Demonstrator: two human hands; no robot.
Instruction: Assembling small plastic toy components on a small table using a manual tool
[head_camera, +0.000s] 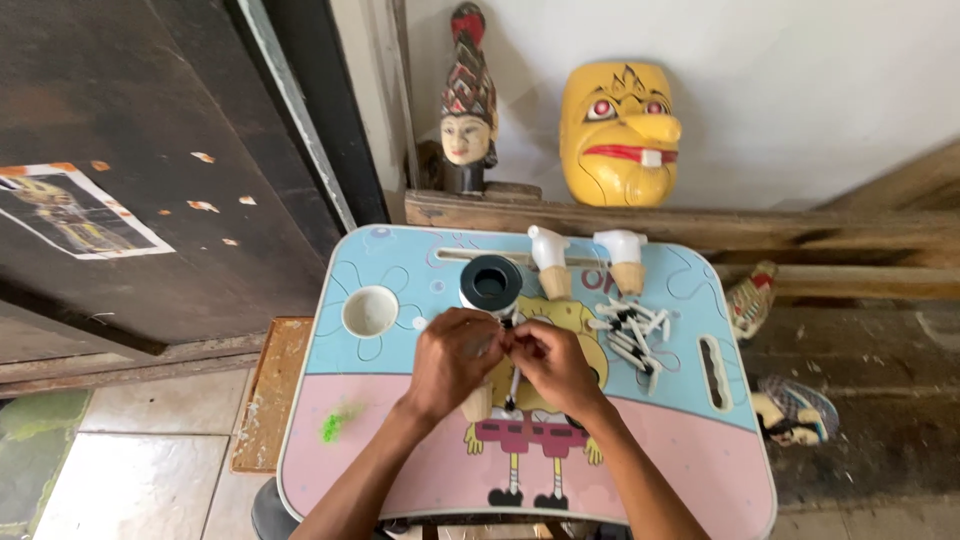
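1. Two hands meet at the middle of the pale blue and pink cartoon-printed tabletop (640, 440): the left hand (452, 362) and the right hand (553, 365), fingers pinched together round a small thin white-and-black stick (514, 385) that hangs below them; both grips look closed on it.
2. A heap of similar small white-and-black sticks (632, 332) lies toward the right edge, seemingly not yet handled.
3. Near the far edge stand a black round pot (491, 283) and two white-capped wooden pieces (585, 258); judging by this, much work remains.
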